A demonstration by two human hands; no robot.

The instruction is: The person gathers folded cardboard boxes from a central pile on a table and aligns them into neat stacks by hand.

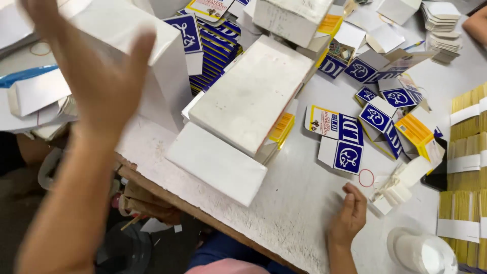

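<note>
The right hand [350, 213] rests on the white table [304, 203], fingers curled loosely and holding nothing, just beside a red rubber band [366, 178]. Above the band lie flattened blue, white and yellow cartons [340, 139]. The left hand [99, 66] is raised in the air, fingers spread and empty, before a white box [152, 45]. White rectangular packages [243, 106] lie stacked between the hands, and banded yellow bundles [466, 152] line the right edge
</note>
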